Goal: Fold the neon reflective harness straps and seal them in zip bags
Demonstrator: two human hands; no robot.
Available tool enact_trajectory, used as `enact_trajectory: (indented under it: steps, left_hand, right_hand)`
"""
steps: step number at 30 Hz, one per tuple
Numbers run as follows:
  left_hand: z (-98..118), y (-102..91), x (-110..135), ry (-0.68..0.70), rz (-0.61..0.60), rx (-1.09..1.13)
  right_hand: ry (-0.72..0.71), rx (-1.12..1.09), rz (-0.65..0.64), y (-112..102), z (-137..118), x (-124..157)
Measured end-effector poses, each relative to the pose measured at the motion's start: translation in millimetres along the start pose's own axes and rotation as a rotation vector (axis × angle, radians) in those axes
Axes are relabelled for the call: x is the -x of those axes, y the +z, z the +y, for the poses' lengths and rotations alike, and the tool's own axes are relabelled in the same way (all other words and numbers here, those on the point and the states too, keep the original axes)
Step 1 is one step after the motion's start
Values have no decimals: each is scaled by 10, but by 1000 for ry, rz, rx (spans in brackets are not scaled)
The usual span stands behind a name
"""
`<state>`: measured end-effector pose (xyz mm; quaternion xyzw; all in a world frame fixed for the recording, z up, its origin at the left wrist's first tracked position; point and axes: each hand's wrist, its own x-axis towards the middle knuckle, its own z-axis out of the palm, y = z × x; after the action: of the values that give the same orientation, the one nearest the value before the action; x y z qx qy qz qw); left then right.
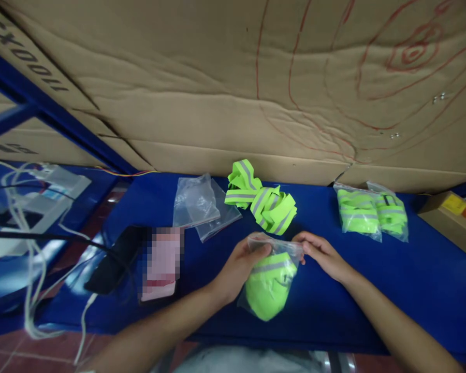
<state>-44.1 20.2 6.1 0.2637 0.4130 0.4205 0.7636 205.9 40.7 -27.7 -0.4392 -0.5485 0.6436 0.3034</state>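
Blue desk (pixel 411 280) against cardboard (pixel 178 77).
My hands, left hand (pixel 238 267) and right hand (pixel 322 254), pinch a clear bag (pixel 270 287) of neon reflective strap.

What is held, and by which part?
The left hand and right hand pinch the top edge of a clear plastic bag holding a neon-green reflective strap.

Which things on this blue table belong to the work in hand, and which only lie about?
In hand: bag with band, held by left hand and right hand; loose bands; empty bags; filled bags.
Lying about: phone; cables; cardboard box.
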Motion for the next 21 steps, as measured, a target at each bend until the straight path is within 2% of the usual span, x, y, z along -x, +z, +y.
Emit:
enact_trajectory:
  steps: [3, 9, 15, 21]
  left_hand:
    - [-47, 16, 18, -76, -18, -69]
    - [-71, 6, -14, -95, 4, -117]
    - [-65, -50, -67, 1, -88, -160]
    - [-6, -131, -76, 8, -154, -189]
  right_hand:
    - [8, 31, -48, -29, -47, -2]
    - [13, 77, -95, -56, -48, 38]
    - [-15, 212, 17, -64, 10, 140]
    - [18, 304, 77, -307, 157, 173]
